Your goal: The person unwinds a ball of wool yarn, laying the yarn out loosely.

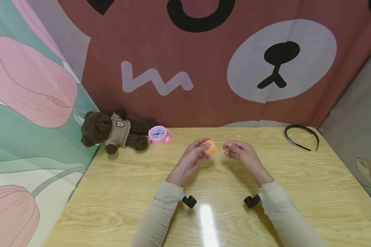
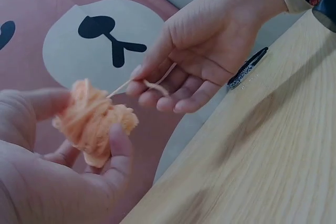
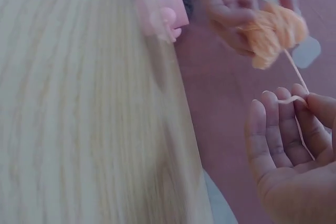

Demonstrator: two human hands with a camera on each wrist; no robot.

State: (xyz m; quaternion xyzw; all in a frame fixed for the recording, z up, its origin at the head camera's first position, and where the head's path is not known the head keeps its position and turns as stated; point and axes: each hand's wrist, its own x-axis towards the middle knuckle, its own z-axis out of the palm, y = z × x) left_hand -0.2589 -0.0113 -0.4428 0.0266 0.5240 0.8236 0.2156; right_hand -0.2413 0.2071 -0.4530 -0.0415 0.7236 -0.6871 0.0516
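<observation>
My left hand [image 1: 194,156] grips a small ball of orange yarn [image 1: 210,148] between thumb and fingers, above the table. In the left wrist view the yarn ball [image 2: 94,121] is loosely wound, with strands crossing over it. A single strand runs taut from the ball to my right hand [image 1: 243,153]. There the strand [image 3: 295,69] is pinched between thumb and index finger, its short loose end lying across the other fingers. The right hand [image 2: 205,51] faces the ball a short way off, palm turned up in the left wrist view.
A brown teddy bear [image 1: 119,132] in a beige shirt lies at the back left of the wooden table [image 1: 117,199]. Beside its legs stands a pink alarm clock [image 1: 158,134]. A black headband [image 1: 301,137] lies at the back right. A printed cloth [image 1: 204,68] hangs behind.
</observation>
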